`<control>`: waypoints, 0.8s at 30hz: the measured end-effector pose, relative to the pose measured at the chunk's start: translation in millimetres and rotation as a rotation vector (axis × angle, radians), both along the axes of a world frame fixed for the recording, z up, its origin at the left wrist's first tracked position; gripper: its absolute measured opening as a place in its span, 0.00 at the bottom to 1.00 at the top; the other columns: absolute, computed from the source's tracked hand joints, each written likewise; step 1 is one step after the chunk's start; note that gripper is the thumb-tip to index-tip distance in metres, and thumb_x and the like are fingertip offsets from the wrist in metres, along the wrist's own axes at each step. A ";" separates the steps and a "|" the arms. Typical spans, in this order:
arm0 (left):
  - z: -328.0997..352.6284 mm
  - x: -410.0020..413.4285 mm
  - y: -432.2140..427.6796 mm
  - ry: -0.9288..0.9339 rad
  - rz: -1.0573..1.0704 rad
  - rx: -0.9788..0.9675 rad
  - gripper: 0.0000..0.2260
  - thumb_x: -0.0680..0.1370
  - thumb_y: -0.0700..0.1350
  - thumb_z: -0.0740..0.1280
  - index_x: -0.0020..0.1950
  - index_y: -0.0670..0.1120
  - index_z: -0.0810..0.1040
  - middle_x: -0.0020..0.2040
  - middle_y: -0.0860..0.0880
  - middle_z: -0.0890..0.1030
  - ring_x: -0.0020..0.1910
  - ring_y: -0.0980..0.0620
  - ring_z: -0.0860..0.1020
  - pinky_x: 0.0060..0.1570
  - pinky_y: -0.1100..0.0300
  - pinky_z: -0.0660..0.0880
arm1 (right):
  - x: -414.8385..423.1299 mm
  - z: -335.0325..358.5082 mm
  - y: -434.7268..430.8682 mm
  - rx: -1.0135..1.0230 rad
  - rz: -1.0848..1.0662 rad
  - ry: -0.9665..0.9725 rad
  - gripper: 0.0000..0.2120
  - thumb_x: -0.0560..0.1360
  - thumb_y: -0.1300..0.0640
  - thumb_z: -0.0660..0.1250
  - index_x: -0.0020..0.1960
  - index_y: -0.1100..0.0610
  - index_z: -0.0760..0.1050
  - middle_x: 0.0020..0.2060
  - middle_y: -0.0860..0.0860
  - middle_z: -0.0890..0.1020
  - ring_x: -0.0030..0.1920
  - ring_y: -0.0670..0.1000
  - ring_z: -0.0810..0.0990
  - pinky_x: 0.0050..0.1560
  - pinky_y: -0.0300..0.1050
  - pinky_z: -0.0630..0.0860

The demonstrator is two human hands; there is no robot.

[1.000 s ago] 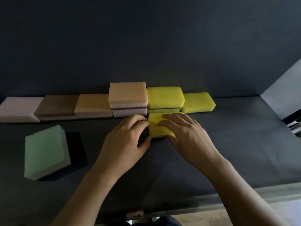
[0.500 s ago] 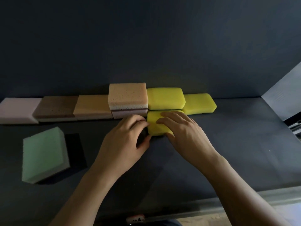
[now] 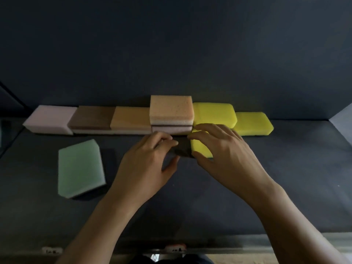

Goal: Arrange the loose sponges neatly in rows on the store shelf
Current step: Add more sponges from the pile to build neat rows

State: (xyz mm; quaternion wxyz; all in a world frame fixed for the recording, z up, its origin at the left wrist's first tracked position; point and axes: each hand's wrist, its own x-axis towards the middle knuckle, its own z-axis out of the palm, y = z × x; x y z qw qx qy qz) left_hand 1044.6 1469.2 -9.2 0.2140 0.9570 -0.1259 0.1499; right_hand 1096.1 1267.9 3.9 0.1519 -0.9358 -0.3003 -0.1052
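A row of sponges lines the back of the dark shelf (image 3: 285, 178): pink (image 3: 49, 119), brown (image 3: 93, 116), tan (image 3: 131, 118), a peach sponge stacked on a pink one (image 3: 170, 109), a yellow stack (image 3: 214, 113) and a single yellow sponge (image 3: 253, 122). In front of the yellow stack lies another yellow sponge (image 3: 200, 147). My right hand (image 3: 228, 155) grips it, fingers over its top and thumb at its near edge. My left hand (image 3: 148, 164) pinches a small dark pad (image 3: 182, 151) beside it, mostly hidden. A loose green sponge (image 3: 80, 168) lies askew at front left.
A dark back wall rises behind the row. A grey side panel (image 3: 342, 121) closes the shelf on the right. The shelf's pale front lip (image 3: 247, 242) runs along the bottom, with bare shelf between it and the sponges.
Both hands stay at the front yellow sponge, which has slid slightly toward the yellow stack. My right thumb now wraps its near edge, and the dark pad shows more between the hands.
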 end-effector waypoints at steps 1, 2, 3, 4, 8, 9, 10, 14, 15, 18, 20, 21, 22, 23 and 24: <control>0.4 -4.2 7.0 -0.010 0.026 0.012 0.16 0.75 0.51 0.68 0.61 0.47 0.79 0.59 0.52 0.76 0.56 0.54 0.77 0.52 0.62 0.75 | -1.7 2.9 9.5 0.013 0.016 -0.001 0.19 0.73 0.52 0.72 0.63 0.49 0.76 0.65 0.49 0.77 0.63 0.55 0.76 0.59 0.54 0.75; 1.2 -10.0 16.9 -0.023 0.060 0.025 0.16 0.75 0.51 0.68 0.61 0.47 0.79 0.58 0.52 0.76 0.55 0.53 0.77 0.51 0.61 0.74 | -2.8 5.0 22.0 0.021 0.039 0.001 0.18 0.73 0.51 0.72 0.63 0.49 0.77 0.64 0.48 0.77 0.62 0.55 0.76 0.58 0.53 0.75; 1.7 -14.3 25.1 -0.035 0.088 0.034 0.16 0.75 0.51 0.68 0.60 0.47 0.79 0.58 0.52 0.77 0.54 0.52 0.77 0.50 0.60 0.73 | -3.3 6.5 31.8 0.020 0.058 0.010 0.17 0.73 0.51 0.71 0.62 0.49 0.77 0.63 0.48 0.78 0.62 0.54 0.77 0.57 0.53 0.76; 2.5 -18.6 33.3 -0.044 0.111 0.041 0.15 0.76 0.51 0.67 0.60 0.47 0.79 0.57 0.52 0.76 0.54 0.51 0.77 0.50 0.59 0.74 | -3.9 7.8 40.9 0.013 0.076 0.020 0.17 0.74 0.51 0.71 0.62 0.49 0.77 0.63 0.48 0.78 0.61 0.54 0.77 0.57 0.53 0.76; 7.5 -43.8 75.9 -0.063 0.235 0.055 0.17 0.77 0.54 0.63 0.60 0.47 0.78 0.58 0.51 0.76 0.55 0.49 0.77 0.50 0.52 0.77 | -7.9 11.8 85.9 0.026 0.183 0.049 0.15 0.75 0.49 0.69 0.62 0.50 0.77 0.61 0.48 0.79 0.60 0.53 0.77 0.56 0.51 0.77; 8.8 -50.2 86.5 -0.068 0.272 0.059 0.16 0.77 0.54 0.63 0.60 0.47 0.78 0.58 0.51 0.76 0.55 0.49 0.77 0.49 0.52 0.77 | -9.3 12.3 97.2 0.026 0.207 0.051 0.15 0.75 0.49 0.68 0.61 0.50 0.77 0.61 0.48 0.79 0.59 0.53 0.78 0.56 0.51 0.77; 9.7 -56.5 96.6 -0.072 0.307 0.064 0.16 0.77 0.53 0.63 0.60 0.46 0.78 0.58 0.51 0.76 0.54 0.49 0.77 0.49 0.52 0.77 | -11.1 12.9 107.9 0.024 0.229 0.047 0.15 0.76 0.49 0.68 0.61 0.49 0.78 0.60 0.47 0.79 0.58 0.53 0.78 0.55 0.50 0.77; 9.7 -77.6 130.7 -0.076 0.405 0.062 0.15 0.77 0.51 0.65 0.59 0.45 0.79 0.58 0.51 0.76 0.53 0.48 0.77 0.48 0.50 0.78 | -19.1 14.1 142.8 0.020 0.297 0.059 0.14 0.76 0.49 0.68 0.61 0.50 0.78 0.58 0.48 0.79 0.56 0.52 0.78 0.54 0.49 0.77; 8.9 -81.7 137.7 -0.069 0.419 0.059 0.15 0.77 0.51 0.64 0.59 0.45 0.79 0.57 0.51 0.76 0.53 0.48 0.77 0.48 0.50 0.78 | -21.9 14.1 150.3 0.009 0.300 0.071 0.15 0.76 0.49 0.67 0.62 0.50 0.77 0.59 0.47 0.79 0.57 0.52 0.78 0.55 0.50 0.76; 6.6 -90.6 154.4 -0.040 0.442 0.043 0.16 0.74 0.50 0.67 0.59 0.45 0.79 0.57 0.51 0.76 0.53 0.50 0.77 0.48 0.51 0.78 | -30.7 13.1 170.3 -0.014 0.303 0.115 0.17 0.77 0.46 0.66 0.64 0.48 0.76 0.61 0.46 0.78 0.59 0.51 0.78 0.57 0.50 0.76; 4.8 -94.1 163.1 -0.033 0.448 0.040 0.15 0.74 0.50 0.69 0.59 0.46 0.79 0.57 0.52 0.76 0.54 0.51 0.77 0.47 0.53 0.78 | -36.9 12.6 181.5 -0.031 0.294 0.142 0.18 0.78 0.44 0.65 0.66 0.47 0.74 0.63 0.44 0.77 0.62 0.49 0.76 0.60 0.47 0.75; 3.9 -95.3 166.9 -0.033 0.447 0.038 0.15 0.74 0.50 0.69 0.59 0.47 0.79 0.57 0.53 0.76 0.54 0.51 0.77 0.47 0.54 0.78 | -39.9 12.1 186.5 -0.048 0.288 0.161 0.19 0.78 0.43 0.64 0.67 0.46 0.73 0.65 0.44 0.76 0.63 0.48 0.75 0.61 0.46 0.74; 3.1 -96.4 170.3 -0.036 0.443 0.037 0.15 0.74 0.50 0.68 0.59 0.47 0.79 0.57 0.53 0.76 0.54 0.52 0.77 0.46 0.55 0.77 | -42.6 11.1 191.3 -0.067 0.280 0.184 0.20 0.79 0.41 0.62 0.68 0.45 0.71 0.67 0.43 0.74 0.65 0.47 0.74 0.61 0.44 0.72; 2.3 -97.1 173.6 -0.044 0.437 0.035 0.14 0.74 0.50 0.68 0.59 0.47 0.79 0.56 0.53 0.76 0.53 0.52 0.77 0.45 0.56 0.77 | -45.4 9.9 195.6 -0.082 0.271 0.205 0.21 0.79 0.39 0.61 0.69 0.45 0.70 0.68 0.43 0.72 0.65 0.47 0.72 0.61 0.43 0.71; 1.5 -97.7 176.8 -0.054 0.431 0.034 0.14 0.74 0.49 0.68 0.58 0.48 0.79 0.56 0.53 0.76 0.53 0.52 0.77 0.45 0.56 0.77 | -48.3 8.4 199.5 -0.088 0.259 0.224 0.23 0.78 0.37 0.60 0.69 0.45 0.70 0.68 0.44 0.71 0.65 0.47 0.72 0.60 0.43 0.71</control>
